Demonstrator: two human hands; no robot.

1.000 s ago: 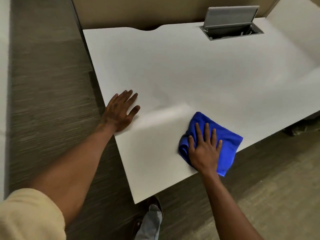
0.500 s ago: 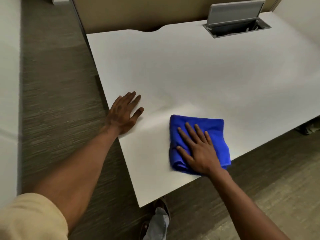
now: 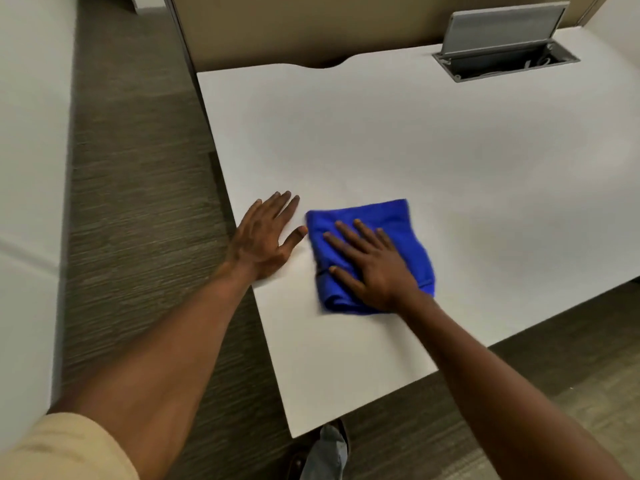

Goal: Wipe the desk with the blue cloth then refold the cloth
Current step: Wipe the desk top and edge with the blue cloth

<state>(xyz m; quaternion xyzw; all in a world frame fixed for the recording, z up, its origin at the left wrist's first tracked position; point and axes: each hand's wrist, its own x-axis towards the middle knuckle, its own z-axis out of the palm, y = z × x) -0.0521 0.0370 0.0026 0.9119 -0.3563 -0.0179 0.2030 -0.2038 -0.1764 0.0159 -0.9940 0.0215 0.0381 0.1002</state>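
Blue cloth (image 3: pixel 391 220): one, folded into a rough square, lying flat on the white desk (image 3: pixel 398 140) toward its near-left part; I see its edges a little blurred.
Head view, count of hands: two, both of them mine, both bare, both resting on the desk.
Right hand (image 3: pixel 372 265): palm down on top of the cloth, covering its near half; fingers (image 3: pixel 346 233) spread and straight, pointing up and to the left; thumb lies along the cloth's left side. It presses flat, with nothing pinched or gripped.
Right arm: reaches in from the lower right corner, forearm bare, crossing the desk's near edge.
Left hand (image 3: pixel 265 237): flat on the bare desk right at its left edge, fingers extended and close together, thumb splayed out toward the cloth. Thumb tip sits just beside the cloth's left edge; I cannot tell whether it touches. It holds nothing.
Left arm: comes in from the lower left, nearly straight, with a tan short sleeve (image 3: pixel 65 448) at the corner.
Cable hatch (image 3: pixel 502 60): one, grey, set in the desk's far right, its lid tilted up and open, well apart from the cloth.
Shoe (image 3: pixel 325 452): one visible, on the floor below the desk's near corner.
Floor (image 3: pixel 138 202): striped brownish carpet on the desk's left.
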